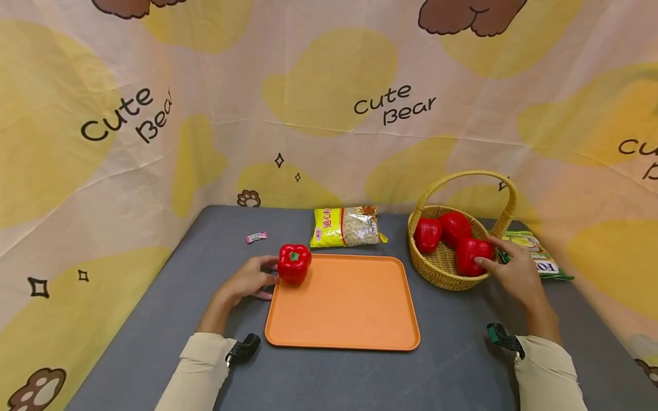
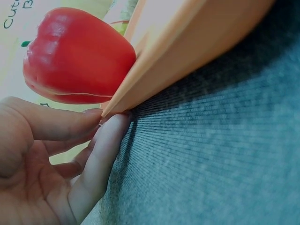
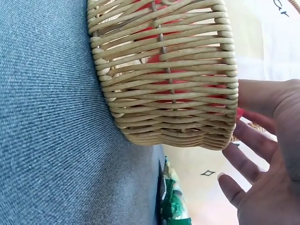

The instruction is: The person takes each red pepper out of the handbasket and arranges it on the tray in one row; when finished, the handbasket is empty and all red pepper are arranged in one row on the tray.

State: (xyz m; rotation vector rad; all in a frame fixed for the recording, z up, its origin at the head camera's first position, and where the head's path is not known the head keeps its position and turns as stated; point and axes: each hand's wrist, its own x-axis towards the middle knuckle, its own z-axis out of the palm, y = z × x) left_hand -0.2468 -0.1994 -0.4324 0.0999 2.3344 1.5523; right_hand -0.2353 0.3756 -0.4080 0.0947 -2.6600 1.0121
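A red bell pepper [image 1: 294, 265] with a green stem sits on the upper left corner of the orange tray [image 1: 341, 302]. My left hand [image 1: 249, 278] is beside it, and in the left wrist view the thumb and a finger pinch the tray's rim. At the right, a wicker basket [image 1: 437, 274] holds another red bell pepper [image 1: 428, 234], a rounded red piece [image 1: 455, 228] and a red bell pepper [image 1: 470, 257] at the near right. My right hand [image 1: 519, 273] reaches over the rim and grips this last one between thumb and fingers. The basket wall hides most of it in the right wrist view.
A yellow and clear food bag [image 1: 345, 227] lies behind the tray. Left of it is a small pink wrapped sweet [image 1: 256, 237]. A green packet [image 1: 537, 254] lies behind my right hand, by the basket. The basket's tall handle [image 1: 465, 173] arches above it. Printed cloth encloses the grey table.
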